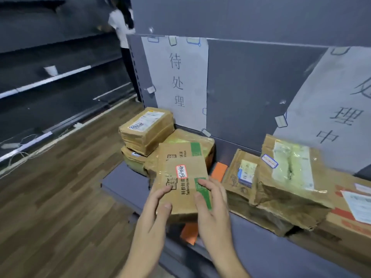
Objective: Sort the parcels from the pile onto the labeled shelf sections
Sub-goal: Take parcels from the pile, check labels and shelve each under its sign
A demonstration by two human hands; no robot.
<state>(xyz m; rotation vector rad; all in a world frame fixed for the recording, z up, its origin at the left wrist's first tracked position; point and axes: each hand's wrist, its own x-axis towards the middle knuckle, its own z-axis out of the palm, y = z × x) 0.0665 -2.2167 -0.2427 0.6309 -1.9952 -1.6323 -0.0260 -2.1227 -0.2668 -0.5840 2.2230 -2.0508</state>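
A flat box is being gripped at lower centre of the frame by both hands: left hand is clamped on its near-left edge, thumb on top; right hand is clamped on its near-right edge, fingers spread over the green stripe. A red-bordered sticker is showing on the box top. The box is being held over the front of the grey shelf, overlapping a second similar box behind it.

A stack is sitting at frame centre-left on the shelf: a taped parcel on top, a yellowish parcel under it. A paper sign is taped to the back panel above the stack.

At the right, a crumpled parcel is resting on a low flat parcel, and a red-printed carton is just beside them at the frame's right edge. A second sign is hanging above these.

An orange card is lying between the two groups; another orange piece is showing below the held box, between the wrists.

At upper left, another person is standing by dark shelving. Wood floor is filling the lower left.
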